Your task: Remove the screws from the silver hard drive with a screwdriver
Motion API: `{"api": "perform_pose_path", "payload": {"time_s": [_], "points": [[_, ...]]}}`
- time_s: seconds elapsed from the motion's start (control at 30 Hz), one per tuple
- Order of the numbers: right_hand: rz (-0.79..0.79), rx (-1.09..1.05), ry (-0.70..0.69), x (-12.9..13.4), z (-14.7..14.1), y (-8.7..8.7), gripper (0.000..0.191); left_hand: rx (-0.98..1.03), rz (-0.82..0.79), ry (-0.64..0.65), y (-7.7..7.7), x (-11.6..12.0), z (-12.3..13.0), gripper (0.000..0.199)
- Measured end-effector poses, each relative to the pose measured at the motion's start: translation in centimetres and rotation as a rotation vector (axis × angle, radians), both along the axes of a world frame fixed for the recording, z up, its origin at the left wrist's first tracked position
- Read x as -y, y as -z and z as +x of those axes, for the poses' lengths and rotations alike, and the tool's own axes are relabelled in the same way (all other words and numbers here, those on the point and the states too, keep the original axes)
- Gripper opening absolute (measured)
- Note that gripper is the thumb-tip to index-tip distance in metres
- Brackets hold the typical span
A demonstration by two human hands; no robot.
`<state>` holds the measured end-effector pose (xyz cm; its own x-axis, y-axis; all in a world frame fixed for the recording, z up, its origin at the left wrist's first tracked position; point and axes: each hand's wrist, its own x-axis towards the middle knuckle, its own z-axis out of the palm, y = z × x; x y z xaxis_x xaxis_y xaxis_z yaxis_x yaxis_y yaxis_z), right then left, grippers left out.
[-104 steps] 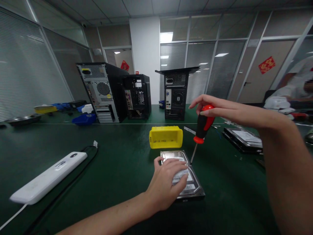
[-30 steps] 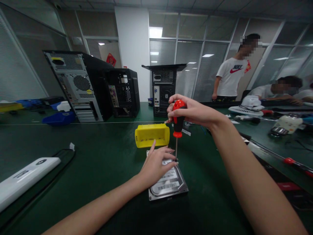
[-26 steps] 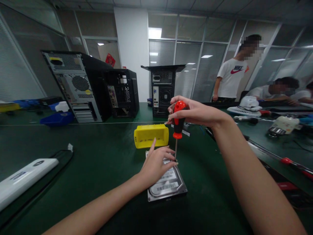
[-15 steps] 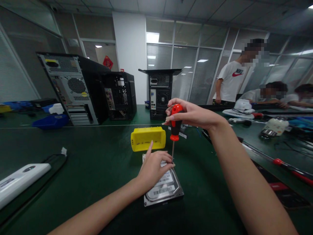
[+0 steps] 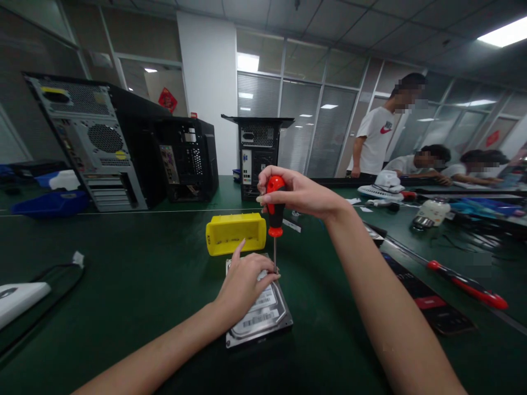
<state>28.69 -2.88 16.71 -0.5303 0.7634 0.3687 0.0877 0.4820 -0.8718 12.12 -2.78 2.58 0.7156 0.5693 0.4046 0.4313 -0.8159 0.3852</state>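
A silver hard drive (image 5: 260, 322) with printed labels lies flat on the green table, partly covered by my left hand (image 5: 245, 281). That hand rests on it, thumb and fingers drawn together by the drive's far right corner, index finger raised. My right hand (image 5: 300, 193) is closed around the red and black handle of a screwdriver (image 5: 275, 216), held upright. Its shaft runs down to the corner beside my left fingertips, which hide the tip and any screw there. Just behind the drive, a yellow bin (image 5: 211, 237) contains several small dark pieces.
Computer cases (image 5: 105, 137) stand along the back. A blue tray (image 5: 49, 204) and a white device (image 5: 20, 299) with a cable are at left. To the right lie a long red-black screwdriver (image 5: 469, 282), a dark phone-like slab (image 5: 432, 307) and a jar (image 5: 430, 214). Other people are beyond.
The whole view has shifted, so everything appears further left. Both hands, the screwdriver and the hard drive keep nearly the same positions relative to each other.
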Motion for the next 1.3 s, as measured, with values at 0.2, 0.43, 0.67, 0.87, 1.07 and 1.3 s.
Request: {"api": "perform_pose_path", "payload": {"time_s": [0.2, 0.43, 0.67, 0.87, 1.07, 1.3], "points": [[0.007, -0.004, -0.005, -0.04, -0.17, 0.0, 0.027, -0.001, 0.055, 0.009, 0.01, -0.02, -0.04, 0.009], [0.002, 0.004, -0.011, -0.08, -0.08, 0.05, 0.027, -0.004, 0.055, 0.017, 0.08, 0.01, -0.19, 0.01], [0.001, -0.029, -0.034, 0.01, -0.5, 0.13, 0.024, -0.009, 0.061, 0.013, 0.2, 0.07, -0.13, 0.01], [-0.054, -0.056, -0.12, 0.53, -0.47, -0.04, 0.024, 0.009, 0.048, 0.019, 0.29, 0.0, -0.18, 0.01], [0.018, 0.005, -0.159, 0.13, 0.08, 0.08, 0.026, 0.004, -0.031, 0.002, 0.2, -0.08, -0.3, 0.013], [0.251, 0.25, 0.061, 0.58, 0.16, -0.56, 0.022, -0.044, -0.002, 0.053, -0.56, 0.12, -0.67, 0.027]]}}
